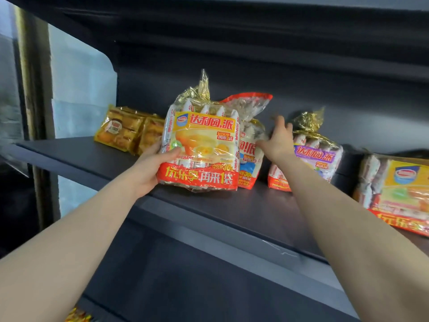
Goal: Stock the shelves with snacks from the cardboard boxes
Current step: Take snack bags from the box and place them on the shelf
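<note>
At centre frame the left hand (151,169) grips the bottom corner of the yellow pie bag (202,145) standing at the front of the shelf (267,205), while the right hand (278,141), fingers spread, steadies the blue-labelled bag (249,159) behind, so I'd slide the yellow one back upright, gently.

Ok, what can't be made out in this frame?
Blue bag: head view, mostly hidden behind the yellow bag that the left hand holds.
Right hand: fingers blurred; touching a bag or not, unclear.
Rightmost bag: cut off by the right edge.
Packet at bottom left: cut off by the bottom edge.
Cardboard boxes: out of view.
</note>
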Motion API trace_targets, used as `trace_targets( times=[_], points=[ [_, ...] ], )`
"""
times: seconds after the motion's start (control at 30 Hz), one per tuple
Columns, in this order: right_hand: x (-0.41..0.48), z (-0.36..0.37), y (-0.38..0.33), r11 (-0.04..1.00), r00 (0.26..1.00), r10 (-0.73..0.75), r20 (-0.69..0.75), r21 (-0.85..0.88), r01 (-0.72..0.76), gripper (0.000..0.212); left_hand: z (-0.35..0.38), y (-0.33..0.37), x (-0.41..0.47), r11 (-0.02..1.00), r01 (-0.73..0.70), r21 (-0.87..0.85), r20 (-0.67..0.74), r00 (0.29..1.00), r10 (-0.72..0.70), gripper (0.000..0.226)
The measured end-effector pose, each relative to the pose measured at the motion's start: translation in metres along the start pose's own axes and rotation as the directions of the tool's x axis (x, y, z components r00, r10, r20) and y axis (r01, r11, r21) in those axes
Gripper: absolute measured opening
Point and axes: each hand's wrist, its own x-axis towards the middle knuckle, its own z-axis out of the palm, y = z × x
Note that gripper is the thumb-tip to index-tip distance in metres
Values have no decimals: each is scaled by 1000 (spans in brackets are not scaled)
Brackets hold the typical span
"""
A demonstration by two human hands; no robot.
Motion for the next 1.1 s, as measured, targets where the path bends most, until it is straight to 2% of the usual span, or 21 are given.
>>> trace_targets(
  times=[0.03, 0.07, 0.1, 0.13, 0.17, 0.2, 0.27, 0.33, 0.43, 0.53, 0.6, 0.67, 0.77, 0.87, 0.93, 1.03, 1.1],
  points=[
    [-6, -8, -3, 998, 994, -66, -86, 9, 67, 62, 4, -1, 0, 1000, -1, -4, 12, 1000, 1, 64],
    [-15, -18, -7, 994, 989, -70, -134, 78, 80, 51, 9, -2, -1, 1000, -3, -9, 25, 1000, 3, 65],
    [-25, -29, -14, 978, 996, -7, -88, 208, 25, 41, 15, -4, 0, 1000, -4, -17, 37, 999, 5, 65],
    [-34, -38, -17, 928, 993, 81, 86, 357, -106, 39, 23, -5, 0, 1000, -5, -27, 49, 999, 6, 65],
    [-44, -47, -17, 858, 941, 124, 315, 442, -261, 44, 32, -7, 0, 999, -3, -37, 65, 998, 5, 65],
    [-52, -55, -13, 825, 870, 112, 480, 444, -351, 50, 44, -10, 1, 999, 0, -44, 91, 996, 4, 63],
    [-61, -69, 4, 805, 803, 68, 592, 444, -395, 63, 71, -15, 4, 999, 11, -46, 157, 988, -4, 56],
    [-64, -86, 27, 751, 811, 95, 577, 493, -439, 75, 100, -19, 5, 1000, 12, -24, 221, 975, -7, 50],
    [-63, -121, 60, 698, 846, 150, 511, 552, -457, 64, 135, -29, 12, 994, -68, 90, 277, 960, 40, 48],
    [-62, -155, 94, 739, 882, 212, 421, 521, -426, 55, 160, -41, 18, 932, -180, 316, 279, 956, 90, 53],
    [-64, -171, 111, 732, 887, 259, 382, 521, -438, 41, 177, -50, 18, 893, -192, 407, 323, 945, 56, 55],
    [-66, -175, 127, 748, 878, 310, 364, 477, -462, 35, 194, -57, 14, 852, -207, 481, 379, 925, 11, 54],
    [-63, -164, 145, 778, 875, 351, 333, 417, -470, 44, 210, -63, 14, 800, -200, 565, 433, 898, -81, 59],
    [-48, -149, 149, 826, 905, 363, 221, 375, -422, 46, 217, -62, 18, 759, -184, 624, 429, 893, -137, 59],
    [-36, -143, 150, 881, 922, 358, 145, 273, -385, 50, 224, -58, 20, 727, -181, 662, 415, 897, -154, 58],
    [-23, -136, 156, 899, 921, 374, 109, 199, -389, 59, 237, -54, 21, 708, -183, 682, 403, 902, -155, 59],
    [-22, -131, 157, 916, 929, 361, 87, 153, -370, 55, 241, -55, 23, 704, -173, 689, 392, 906, -162, 62]
  ],
)
